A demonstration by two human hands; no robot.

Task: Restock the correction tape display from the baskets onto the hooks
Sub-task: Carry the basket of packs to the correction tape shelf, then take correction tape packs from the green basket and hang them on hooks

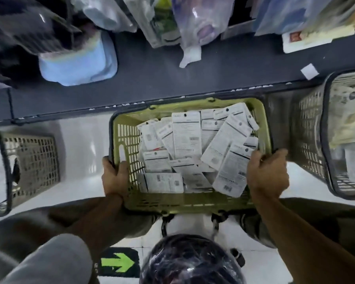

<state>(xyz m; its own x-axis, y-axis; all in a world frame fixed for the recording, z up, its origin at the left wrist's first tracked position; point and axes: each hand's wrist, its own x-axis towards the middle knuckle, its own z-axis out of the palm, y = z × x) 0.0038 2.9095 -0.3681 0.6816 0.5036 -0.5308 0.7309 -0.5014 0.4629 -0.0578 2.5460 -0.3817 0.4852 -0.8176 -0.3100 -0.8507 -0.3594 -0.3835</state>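
1. Fingers (260, 155) of the right hand (267, 175) were curled over the near right corner of the green basket (193, 203), gripping its rim, with the thumb side lying against the packs inside.
2. Fingers of the left hand (115, 178) were wrapped round the near left corner of the same basket, the thumb (123, 168) hooked inside the slatted wall and the other fingers outside on the dark rim.
3. Both forearms reached forward from the bottom of the view, the basket held between them above the white floor (80, 156) and close against the front edge of a dark shelf (152, 78).
4. Inside the basket lay a loose heap of correction tape packs (186, 138), white cards with printed backs and barcodes, overlapping at many angles and mostly face down.
5. To the left, a grey basket (31, 162) stood on the floor, apart from the green one.
6. To the right, another grey basket (324, 140) sat just beside the green one, holding pale packaged goods that were too blurred to make out.
7. On the dark shelf rested a light blue bundle (78, 64) and a small white label (309, 71), with bagged goods (195, 23) hanging above them.
8. At the bottom, a dark plastic-wrapped round object (191, 261) sat beside a floor mat with a green arrow (117, 262) pointing right.
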